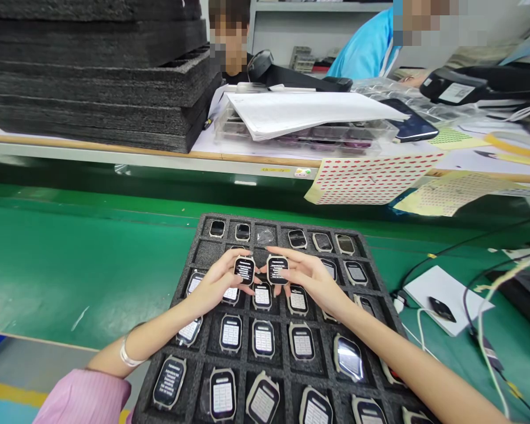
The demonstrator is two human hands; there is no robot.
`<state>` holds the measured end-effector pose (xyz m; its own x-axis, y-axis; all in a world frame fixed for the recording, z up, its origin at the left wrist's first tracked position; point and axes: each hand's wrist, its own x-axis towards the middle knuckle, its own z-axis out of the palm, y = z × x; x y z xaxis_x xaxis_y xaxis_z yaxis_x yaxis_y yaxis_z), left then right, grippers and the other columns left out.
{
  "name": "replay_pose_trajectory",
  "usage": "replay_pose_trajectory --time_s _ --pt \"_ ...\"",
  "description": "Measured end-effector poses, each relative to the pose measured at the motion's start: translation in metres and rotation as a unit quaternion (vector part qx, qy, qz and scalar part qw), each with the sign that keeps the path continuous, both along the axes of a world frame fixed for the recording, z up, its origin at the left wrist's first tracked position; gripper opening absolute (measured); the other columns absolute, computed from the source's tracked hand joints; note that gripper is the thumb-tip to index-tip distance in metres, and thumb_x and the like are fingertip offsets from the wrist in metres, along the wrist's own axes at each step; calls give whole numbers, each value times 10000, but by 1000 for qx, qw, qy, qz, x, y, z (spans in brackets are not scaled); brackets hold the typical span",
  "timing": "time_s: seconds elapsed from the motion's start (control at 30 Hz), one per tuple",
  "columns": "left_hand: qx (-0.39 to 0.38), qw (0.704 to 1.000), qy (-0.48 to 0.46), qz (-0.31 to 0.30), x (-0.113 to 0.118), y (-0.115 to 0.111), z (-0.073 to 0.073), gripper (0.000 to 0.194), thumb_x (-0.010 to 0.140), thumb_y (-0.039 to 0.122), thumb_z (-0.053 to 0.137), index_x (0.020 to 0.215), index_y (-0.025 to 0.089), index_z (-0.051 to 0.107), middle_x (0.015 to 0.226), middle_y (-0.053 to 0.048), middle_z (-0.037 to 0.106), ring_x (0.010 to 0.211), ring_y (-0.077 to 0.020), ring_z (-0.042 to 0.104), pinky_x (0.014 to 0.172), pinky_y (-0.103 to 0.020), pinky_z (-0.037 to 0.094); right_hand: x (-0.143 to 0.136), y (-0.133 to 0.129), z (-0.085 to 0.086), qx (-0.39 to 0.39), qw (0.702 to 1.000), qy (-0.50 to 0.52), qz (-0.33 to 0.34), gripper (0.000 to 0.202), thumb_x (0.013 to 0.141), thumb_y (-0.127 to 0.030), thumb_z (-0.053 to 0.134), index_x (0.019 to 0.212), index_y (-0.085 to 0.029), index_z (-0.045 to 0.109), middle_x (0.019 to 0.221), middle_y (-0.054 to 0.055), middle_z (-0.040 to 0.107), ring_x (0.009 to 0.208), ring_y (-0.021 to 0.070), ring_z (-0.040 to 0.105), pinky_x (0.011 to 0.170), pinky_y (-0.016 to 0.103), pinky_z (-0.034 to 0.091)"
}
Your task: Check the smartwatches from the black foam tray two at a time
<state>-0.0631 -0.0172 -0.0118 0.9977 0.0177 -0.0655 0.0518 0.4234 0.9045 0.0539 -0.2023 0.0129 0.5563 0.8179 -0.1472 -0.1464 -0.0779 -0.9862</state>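
- Nearest, along the bottom edge: front row of a black foam tray (245,361), divided into compartments; shows white text on black on its leftmost watch (170,383) and pale grids on the next three watches.
- Holds one watch (242,270) in the left hand (223,277), pinched by its edges between thumb and fingers, above the tray.
- Holds a second watch (277,269) in the right hand (312,277), likewise pinched, with the thumb lapping over the right side of the screen.
- Presents both held screens to the camera, near each other yet apart, lit with white lines of text.
- Just below the hands: more watches in compartments, several lit with pale grids, some partly hidden by the right arm.
- In the back row: dark-screened watches, plus clear film (265,236) in the third compartment from the left.
- On the ledge beyond: stacked black foam (101,88) at left; beside it, a clear plastic box (300,146) under papers (309,112), with dark and purplish contents too unclear to name.
- Right of the tray, on the green table (92,253): a flat white object (428,285) bearing a small black item (441,309), beside cables.
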Motion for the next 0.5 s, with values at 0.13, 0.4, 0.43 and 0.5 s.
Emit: replay_pose_trajectory --time_s 0.13,0.4,0.43,0.5 --pt "13 1000 -4 -6 -1 -1 2 405 761 115 489 1155 206 484 1001 -57 579 936 -216 614 752 -367 562 -2 1 -1 -9 1000 -26 -11 488 837 -280 639 1296 -179 505 1037 106 689 567 133 645 448 224 478" --pt "16 1000 -15 9 -2 3 8 397 758 133 541 1147 192 484 1004 -80 623 947 -234 626 754 -377 559 2 -1 0 -24 993 -79 82 654 771 -224 703 1350 -209 399 1004 71 671 834 195 665 683 316 579" --pt "11 1000 -15 9 -2 5 9 393 758 139 550 1143 189 487 1005 -86 631 952 -239 628 752 -378 558 4 0 -1 -37 989 -110 92 629 788 -224 680 1349 -209 394 985 66 665 814 194 664 670 320 583" --pt "1 1000 -17 12 -3 7 11 382 760 152 571 1132 185 493 1000 -94 643 949 -246 634 743 -376 558 12 4 -4 -70 968 -222 98 563 811 -227 640 1328 -206 419 1017 77 637 783 192 654 652 331 585"
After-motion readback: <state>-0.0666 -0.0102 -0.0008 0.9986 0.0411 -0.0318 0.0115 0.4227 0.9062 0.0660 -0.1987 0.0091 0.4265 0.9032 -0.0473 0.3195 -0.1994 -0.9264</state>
